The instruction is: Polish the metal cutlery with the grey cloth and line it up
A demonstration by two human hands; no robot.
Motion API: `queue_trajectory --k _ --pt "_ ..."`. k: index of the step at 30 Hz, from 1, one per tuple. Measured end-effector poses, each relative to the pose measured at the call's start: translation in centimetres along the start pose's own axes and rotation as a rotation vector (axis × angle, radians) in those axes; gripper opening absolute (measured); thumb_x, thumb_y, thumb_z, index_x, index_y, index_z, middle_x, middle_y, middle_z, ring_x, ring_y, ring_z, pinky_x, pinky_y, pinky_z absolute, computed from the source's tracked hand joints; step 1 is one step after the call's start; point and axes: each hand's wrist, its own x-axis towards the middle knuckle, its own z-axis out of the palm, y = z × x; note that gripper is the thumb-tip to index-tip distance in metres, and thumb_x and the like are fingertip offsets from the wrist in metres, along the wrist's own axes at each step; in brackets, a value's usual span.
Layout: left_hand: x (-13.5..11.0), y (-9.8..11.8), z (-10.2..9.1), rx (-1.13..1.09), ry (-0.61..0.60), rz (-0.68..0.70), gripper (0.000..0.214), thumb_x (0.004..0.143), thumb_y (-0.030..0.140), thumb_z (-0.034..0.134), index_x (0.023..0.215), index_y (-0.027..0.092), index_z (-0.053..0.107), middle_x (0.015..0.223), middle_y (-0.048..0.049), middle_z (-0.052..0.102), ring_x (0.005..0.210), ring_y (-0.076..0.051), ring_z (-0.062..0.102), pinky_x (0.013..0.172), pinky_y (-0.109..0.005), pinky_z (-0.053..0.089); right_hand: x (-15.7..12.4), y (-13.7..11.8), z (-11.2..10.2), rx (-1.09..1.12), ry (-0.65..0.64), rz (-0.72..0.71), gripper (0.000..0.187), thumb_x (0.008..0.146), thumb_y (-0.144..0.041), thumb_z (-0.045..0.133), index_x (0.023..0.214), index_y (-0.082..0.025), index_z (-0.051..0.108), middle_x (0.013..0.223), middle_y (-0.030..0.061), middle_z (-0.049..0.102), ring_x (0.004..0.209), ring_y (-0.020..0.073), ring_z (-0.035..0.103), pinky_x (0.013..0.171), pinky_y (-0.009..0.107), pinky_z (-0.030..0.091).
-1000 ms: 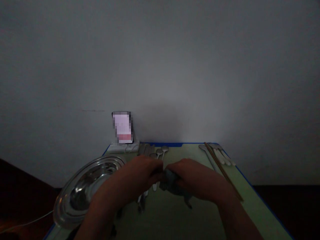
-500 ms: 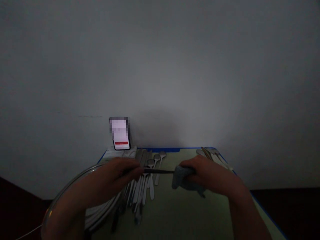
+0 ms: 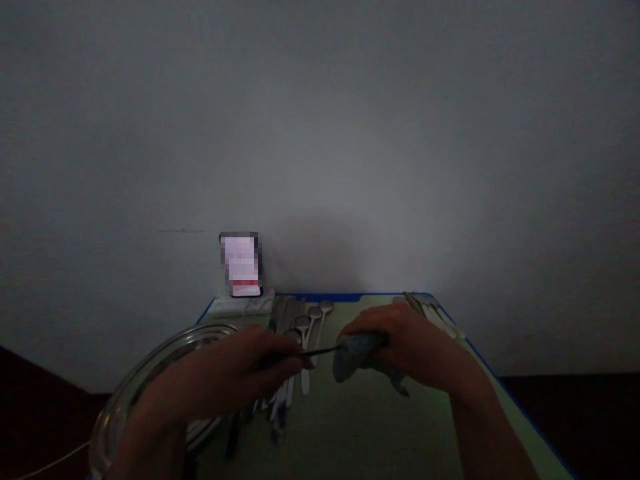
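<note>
My left hand (image 3: 270, 363) is closed on one end of a thin, dark piece of cutlery (image 3: 321, 351); its kind is hidden by my hands and the dim light. A bunched grey-blue cloth (image 3: 353, 357) is in my closed right hand (image 3: 400, 337), wrapped around the other end of the piece. Both hands are held above the table. Below and behind my left hand lie several knives (image 3: 287, 313) in a row, with several spoons (image 3: 325, 308) to their right.
At the left, a large shiny round bowl (image 3: 107, 417) stands partly under my left forearm. More cutlery (image 3: 433, 313) lies at the table's far right corner. A lit phone (image 3: 243, 263) leans on the wall (image 3: 320, 133), behind a white folded item (image 3: 235, 305). The green table (image 3: 360, 433) has blue edges.
My left hand has moved right, closer to the cloth, so less of the cutlery shows between my hands. My right hand has shifted slightly left with the cloth.
</note>
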Motion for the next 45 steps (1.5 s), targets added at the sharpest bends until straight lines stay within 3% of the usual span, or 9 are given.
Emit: queue_trajectory --k 2,5,8,10,14,17,22,32,45 --pt "0.5 0.6 0.2 -0.010 -0.045 -0.016 0.036 0.089 0.043 0.036 0.088 0.021 0.065 0.065 0.0016 0.060 0.058 -0.012 0.054 0.054 -0.022 0.038 0.2 0.0 0.1 0.022 0.103 -0.012 0.027 0.069 -0.010 0.060 0.088 -0.026 0.069 0.082 -0.0031 0.071 0.073 0.0128 0.064 0.068 0.024 0.045" --pt "0.8 -0.3 0.1 -0.093 0.107 -0.007 0.033 0.089 0.042 0.037 0.085 0.019 0.060 0.071 0.0015 0.057 0.067 -0.013 0.053 0.062 -0.023 0.040 0.9 0.5 0.4 0.082 0.459 0.086 0.026 0.071 -0.013 0.060 0.093 -0.024 0.067 0.088 -0.0010 0.071 0.078 0.0144 0.064 0.071 0.026 0.046" --pt "0.9 -1.7 0.1 -0.252 0.148 -0.020 0.033 0.089 0.044 0.037 0.082 0.018 0.056 0.064 0.0036 0.046 0.058 -0.010 0.044 0.053 -0.020 0.037 1.9 0.9 1.3 0.221 0.805 0.226 0.018 0.073 -0.027 0.062 0.089 -0.020 0.067 0.084 0.0016 0.070 0.077 0.0174 0.063 0.071 0.030 0.048" --pt "1.0 -1.9 0.3 -0.323 0.138 -0.026 0.033 0.089 0.045 0.036 0.080 0.017 0.053 0.061 0.0047 0.040 0.053 -0.009 0.037 0.047 -0.018 0.033 2.8 0.7 2.5 0.468 0.901 0.290 0.023 0.074 -0.037 0.061 0.085 -0.017 0.066 0.079 0.0034 0.070 0.076 0.0192 0.063 0.069 0.032 0.049" --pt "1.5 -0.3 0.7 -0.299 0.079 -0.005 0.033 0.089 0.045 0.034 0.087 0.018 0.054 0.065 0.0033 0.044 0.056 -0.009 0.040 0.048 -0.019 0.037 4.5 -1.0 5.1 1.263 0.826 0.316 0.036 0.078 -0.048 0.054 0.097 -0.018 0.062 0.090 0.0074 0.070 0.081 0.0208 0.066 0.070 0.035 0.053" --pt "1.8 1.0 0.8 -0.203 0.055 0.010 0.038 0.090 0.044 0.028 0.089 0.019 0.056 0.068 0.0010 0.052 0.059 -0.011 0.047 0.054 -0.021 0.042 5.1 -2.0 6.5 1.524 0.786 0.360 0.033 0.077 -0.046 0.056 0.094 -0.019 0.063 0.097 0.0076 0.070 0.088 0.0200 0.065 0.078 0.035 0.052" --pt "1.7 1.4 0.6 -0.048 0.094 -0.055 0.043 0.091 0.043 0.024 0.089 0.019 0.060 0.074 -0.0016 0.061 0.067 -0.014 0.055 0.065 -0.026 0.045 4.9 -1.2 6.7 1.485 0.734 0.332 0.029 0.076 -0.039 0.060 0.095 -0.018 0.063 0.099 0.0076 0.069 0.093 0.0194 0.063 0.084 0.035 0.049" --pt "-0.7 -0.7 -0.1 -0.013 0.120 -0.165 0.038 0.087 0.049 0.038 0.092 0.023 0.064 0.084 -0.0016 0.066 0.076 -0.017 0.058 0.068 -0.026 0.045 2.3 0.5 2.4 0.723 0.484 0.161 0.019 0.074 -0.028 0.063 0.091 -0.020 0.065 0.090 0.0015 0.068 0.087 0.0164 0.062 0.082 0.034 0.047" --pt "1.6 1.7 1.5 -0.024 0.121 -0.040 0.036 0.088 0.038 0.027 0.083 0.019 0.057 0.076 -0.0010 0.062 0.068 -0.015 0.056 0.061 -0.026 0.041 4.5 -1.5 6.0 1.517 0.786 0.302 0.026 0.078 -0.041 0.057 0.091 -0.020 0.065 0.097 0.0055 0.070 0.094 0.0181 0.063 0.088 0.035 0.048"
